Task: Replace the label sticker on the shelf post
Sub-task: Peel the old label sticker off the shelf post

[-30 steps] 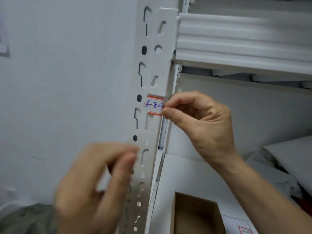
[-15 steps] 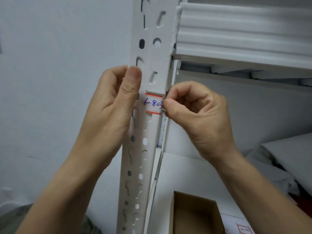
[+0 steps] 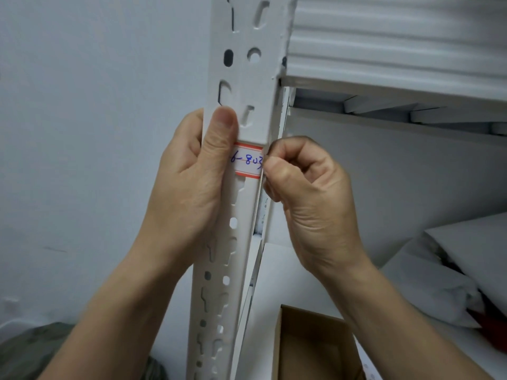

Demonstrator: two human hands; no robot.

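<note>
Looks like the peel-off stage to me. The old label sticker (image 3: pixel 248 160), red bars and blue handwriting, sits flat on the front face of the shelf post (image 3: pixel 271 45), just below one of the slots. No new sticker in sight.

The left hand (image 3: pixel 186 187) has a full grip round the post from the 9 o'clock side. Its thumb (image 3: pixel 219 135) lies up the front face and covers the sticker's 9 o'clock end. The right hand (image 3: pixel 310 193) is curled tight, thumb and forefinger pinched together at the sticker's 3 o'clock end, where it meets the post's corner edge. Can't tell if a corner has actually lifted, the fingertips hide that bit.

My guess for the next move: get a nail under that 3 o'clock edge, then pull slow and low toward 9 o'clock so the paper comes off in one piece instead of tearing. The left thumb would have to slide off first, since it's pinning the far end.

Room-wise, the wall (image 3: pixel 82 105) is on the 9 o'clock side, and the left fingers go round the back of the post out of sight, so I can't judge the gap there. The shelf beam (image 3: pixel 384 50) juts out at 1 o'clock, apart from the right knuckles. The post's corner is a thin metal edge right by the right fingertips, worth minding. There's open space from 3 to 5 o'clock under the beam, with an open cardboard box (image 3: pixel 310 346) down at 5 o'clock.
</note>
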